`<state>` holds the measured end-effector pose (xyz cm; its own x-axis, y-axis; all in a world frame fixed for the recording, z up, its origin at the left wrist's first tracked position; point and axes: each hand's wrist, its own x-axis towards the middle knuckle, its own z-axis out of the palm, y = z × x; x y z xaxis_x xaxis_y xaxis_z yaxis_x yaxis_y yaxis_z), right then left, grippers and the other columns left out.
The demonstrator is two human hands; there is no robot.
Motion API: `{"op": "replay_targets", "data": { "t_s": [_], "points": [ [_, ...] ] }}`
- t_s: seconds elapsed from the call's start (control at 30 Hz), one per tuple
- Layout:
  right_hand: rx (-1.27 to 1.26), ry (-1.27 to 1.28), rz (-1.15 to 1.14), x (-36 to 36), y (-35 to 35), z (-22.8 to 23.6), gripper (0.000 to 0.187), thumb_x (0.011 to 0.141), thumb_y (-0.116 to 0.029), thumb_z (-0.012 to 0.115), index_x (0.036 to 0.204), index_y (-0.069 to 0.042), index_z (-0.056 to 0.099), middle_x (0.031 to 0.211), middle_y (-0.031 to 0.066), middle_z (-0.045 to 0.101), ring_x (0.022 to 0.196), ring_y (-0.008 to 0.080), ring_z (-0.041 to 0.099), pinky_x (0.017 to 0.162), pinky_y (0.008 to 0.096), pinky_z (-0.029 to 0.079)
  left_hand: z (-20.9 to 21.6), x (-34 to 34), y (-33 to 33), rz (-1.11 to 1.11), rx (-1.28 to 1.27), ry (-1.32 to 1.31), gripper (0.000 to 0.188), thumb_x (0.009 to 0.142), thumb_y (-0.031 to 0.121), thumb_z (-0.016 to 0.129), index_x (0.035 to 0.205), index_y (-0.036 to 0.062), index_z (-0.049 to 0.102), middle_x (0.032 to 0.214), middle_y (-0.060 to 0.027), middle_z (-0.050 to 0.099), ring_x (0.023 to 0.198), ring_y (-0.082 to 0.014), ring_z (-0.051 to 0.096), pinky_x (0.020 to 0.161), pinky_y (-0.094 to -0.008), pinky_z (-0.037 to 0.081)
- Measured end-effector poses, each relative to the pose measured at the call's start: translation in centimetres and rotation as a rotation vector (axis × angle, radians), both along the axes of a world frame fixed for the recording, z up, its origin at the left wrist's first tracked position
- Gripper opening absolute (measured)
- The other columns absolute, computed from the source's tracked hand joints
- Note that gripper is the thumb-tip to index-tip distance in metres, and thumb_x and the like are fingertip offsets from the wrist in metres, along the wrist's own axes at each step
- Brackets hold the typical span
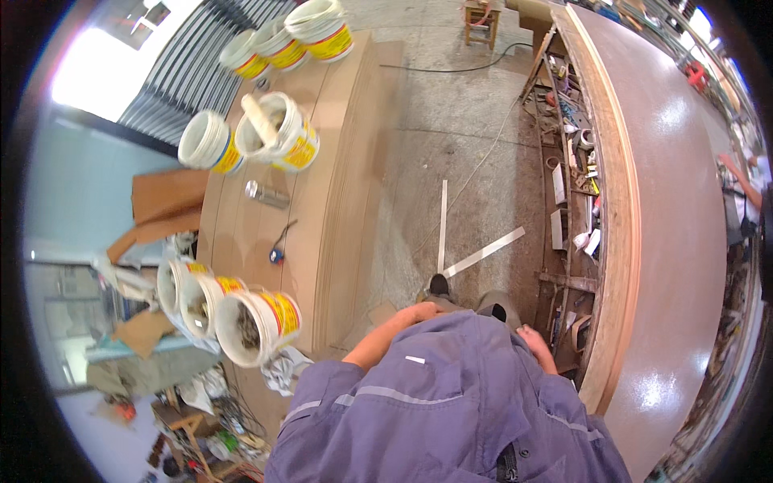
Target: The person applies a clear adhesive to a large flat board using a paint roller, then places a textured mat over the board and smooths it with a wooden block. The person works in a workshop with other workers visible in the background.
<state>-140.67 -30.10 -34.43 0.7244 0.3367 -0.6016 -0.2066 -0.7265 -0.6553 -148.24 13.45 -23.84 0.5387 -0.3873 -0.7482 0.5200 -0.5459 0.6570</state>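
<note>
A: What does the head view show of the hands?

B: The left hand [424,311] is low at the front of the body, partly behind the purple jacket [427,394]. The right hand [533,342] is on the other side, near the tool shelf [568,280] under the tabletop [676,241].

A: Is either grip closed on something?

B: I can't tell. The jacket covers part of each hand, and no held object shows.

A: Where are the nearest things?

B: On the floor ahead, one pale strip [443,229] points straight away and a second pale strip [487,251] slants right, their near ends close together by the dark shoe [439,284]. A white bucket [262,326] stands on the brown board stack [310,217] at left.

A: Which step is in hand?

B: I'd judge it a standing pause, with nothing visibly being worked.

A: And what would a next move call for?

B: Taking up a strip would call for bending down; taking a tool, for turning right and reaching carefully into the clutter.
</note>
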Motion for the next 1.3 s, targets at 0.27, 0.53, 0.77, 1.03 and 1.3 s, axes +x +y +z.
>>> {"op": "replay_targets", "data": {
  "t_s": [0.27, 0.53, 0.77, 1.03, 1.3],
  "points": [
    [-0.038, 0.099, 0.505, 19.2, 15.3, 2.4, 0.039, 0.092, -0.031, 0.046, 0.105, 0.001, 0.063, 0.11, 0.0242, 0.064, 0.102, 0.0401, 0.061, 0.083, 0.0448, 0.048, 2.1, 11.4, 12.3, 0.316, -0.121, -0.01, 0.066, 0.093, 0.055, 0.05, 0.126, -0.0015, 0.059, 0.127, -0.023, 0.06, 0.118, -0.0336, 0.057, 0.099, -0.0414, 0.044],
    [0.001, 0.362, 0.483, 43.4, 29.7, 1.7, 0.038, 0.097, -0.032, 0.046, 0.098, 0.001, 0.065, 0.093, 0.0127, 0.069, 0.086, 0.0159, 0.06, 0.081, 0.0364, 0.047, -6.8, 25.6, 23.5, 0.679, 0.3, -0.174, 0.063, 0.094, 0.055, 0.05, 0.124, 0.0006, 0.061, 0.123, -0.0211, 0.063, 0.113, -0.0317, 0.06, 0.095, -0.0405, 0.047],
    [0.235, 0.639, -0.091, 59.7, 40.5, 9.5, 0.053, 0.098, -0.046, 0.047, 0.13, -0.005, 0.055, 0.122, 0.0087, 0.065, 0.102, 0.0196, 0.062, 0.085, 0.0346, 0.048, 4.4, 48.2, 34.0, 0.87, 0.245, -0.339, 0.063, 0.097, 0.047, 0.048, 0.141, 0.0017, 0.045, 0.143, -0.0194, 0.048, 0.135, -0.028, 0.043, 0.108, -0.0369, 0.037],
    [0.171, 0.54, -0.266, 70.2, 47.8, 10.9, 0.027, 0.092, -0.027, 0.056, 0.101, -0.003, 0.065, 0.085, -0.0008, 0.061, 0.077, 0.0127, 0.055, 0.069, 0.0295, 0.046, 9.2, 74.3, 42.9, 0.476, -0.313, -0.018, 0.076, 0.095, 0.06, 0.043, 0.142, 0.0003, 0.042, 0.144, -0.0198, 0.045, 0.135, -0.0333, 0.042, 0.112, -0.0403, 0.032],
    [0.141, 0.354, -0.47, 84.6, 56.2, 13.1, 0.026, 0.091, -0.026, 0.058, 0.097, -0.001, 0.063, 0.083, 0.0008, 0.059, 0.076, 0.0136, 0.054, 0.067, 0.0307, 0.046, 29.0, 89.1, 53.5, 0.081, -0.706, -0.346, 0.057, 0.101, 0.044, 0.044, 0.137, -0.0001, 0.048, 0.144, -0.0175, 0.046, 0.141, -0.035, 0.032, 0.115, -0.0439, 0.025]
  ]
}}
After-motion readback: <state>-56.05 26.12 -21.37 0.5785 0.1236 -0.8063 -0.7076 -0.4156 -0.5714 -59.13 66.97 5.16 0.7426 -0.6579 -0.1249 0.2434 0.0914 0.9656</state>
